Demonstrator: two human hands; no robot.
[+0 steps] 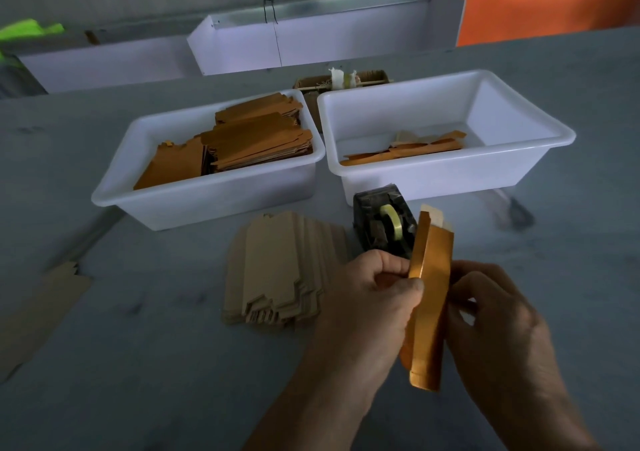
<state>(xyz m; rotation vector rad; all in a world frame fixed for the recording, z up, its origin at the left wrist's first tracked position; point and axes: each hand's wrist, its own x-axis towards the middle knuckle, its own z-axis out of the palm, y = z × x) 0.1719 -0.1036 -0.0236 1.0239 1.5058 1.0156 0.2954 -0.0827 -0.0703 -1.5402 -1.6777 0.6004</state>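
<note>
An orange folded carton blank stands nearly upright between my two hands, low and right of centre. My left hand grips its left edge with curled fingers and thumb. My right hand holds its right edge, fingers curled round it. Just behind the carton sits a black tape dispenser with a roll of clear tape. A fanned stack of flat tan carton blanks lies on the grey table to the left of my hands.
Two white plastic tubs stand behind: the left tub holds many orange flat cartons, the right tub holds a few. A tan cardboard piece lies at the left edge. White boxes line the far side.
</note>
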